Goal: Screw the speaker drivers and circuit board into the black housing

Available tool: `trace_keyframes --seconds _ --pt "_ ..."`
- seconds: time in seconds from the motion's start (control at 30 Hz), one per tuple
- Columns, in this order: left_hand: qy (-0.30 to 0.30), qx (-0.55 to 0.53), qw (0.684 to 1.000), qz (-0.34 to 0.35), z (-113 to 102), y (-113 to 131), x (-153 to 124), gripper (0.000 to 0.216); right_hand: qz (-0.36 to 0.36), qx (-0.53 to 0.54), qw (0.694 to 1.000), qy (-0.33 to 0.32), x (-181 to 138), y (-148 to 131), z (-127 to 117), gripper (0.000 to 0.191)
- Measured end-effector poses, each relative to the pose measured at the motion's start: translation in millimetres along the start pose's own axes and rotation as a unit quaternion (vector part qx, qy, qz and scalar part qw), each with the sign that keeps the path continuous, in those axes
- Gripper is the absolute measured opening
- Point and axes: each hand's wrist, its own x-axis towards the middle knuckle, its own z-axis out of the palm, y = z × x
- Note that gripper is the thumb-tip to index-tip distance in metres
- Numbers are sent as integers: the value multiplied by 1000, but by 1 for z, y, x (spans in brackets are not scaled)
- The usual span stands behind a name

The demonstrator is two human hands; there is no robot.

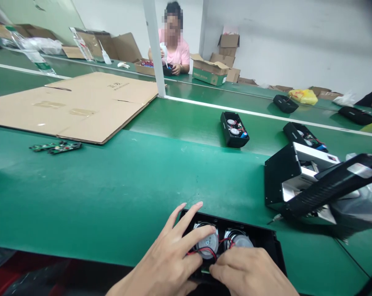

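Speakers (207, 243) with red wires (225, 241) sit in open black case (260, 235), just under the hands. Left hand (170, 255) lies over one speaker, right hand (247, 271) beside it on the wires; they almost touch.

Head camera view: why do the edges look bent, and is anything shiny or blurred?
In the head view, the green assembly belt looks bowed toward the frame edges, a wide-angle effect; a bright glare patch sits on the black speaker casing at right; the left hand and right hand look fairly sharp.
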Motion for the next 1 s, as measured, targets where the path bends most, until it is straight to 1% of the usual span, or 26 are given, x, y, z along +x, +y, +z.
trace_keyframes --seconds 0.07,0.13,0.2,0.23,0.27,0.33,0.4,0.43,0.5,0.53,0.57,0.6,0.63,0.7,0.77,0.9,1.0 --pt "-19 -14 1000 -7 -4 0 1 23 25 33 999 -11 1 -1 -5 31" --pt "-52 -41 998 -20 -10 -2 5 24 62 58 996 -22 2 -3 -10 39" --pt "-91 -69 993 -34 -15 -5 12 27 91 54 994 -23 3 -7 -10 46" --pt "-111 -79 990 -40 -19 -7 18 29 97 35 995 -15 3 -8 -9 48" --pt "-130 -85 987 -44 -22 -10 24 30 95 6 995 -2 4 -10 -7 49" --pt "-163 -97 981 -45 -28 -17 38 34 67 -60 995 43 6 -13 -3 49" --pt "-196 -116 973 -47 -36 -25 55 35 48 -83 994 60 11 -15 -7 50" --pt "-209 -132 968 -50 -40 -29 64 33 56 -75 995 44 16 -15 -12 51" --pt "-234 -176 954 -62 -49 -38 82 25 113 -36 993 -23 30 -10 -28 51" --pt "-249 -202 944 -73 -53 -43 91 23 150 -12 986 -70 38 -7 -37 47" --pt "-264 -229 933 -88 -57 -47 99 25 188 16 977 -101 47 -3 -47 41" --pt "-280 -252 920 -104 -60 -50 106 29 213 55 967 -125 55 2 -56 33" --pt "-297 -269 908 -119 -62 -54 112 33 223 89 961 -139 63 6 -63 28" --pt "-324 -285 892 -133 -63 -58 120 38 228 134 952 -152 73 12 -72 23" --pt "-335 -284 889 -129 -62 -59 123 39 222 142 952 -154 77 14 -73 22" --pt "-333 -281 892 -121 -60 -58 122 35 221 140 954 -148 72 11 -64 22" --pt "-342 -287 886 -125 -63 -56 123 31 224 144 955 -133 68 10 -58 22"
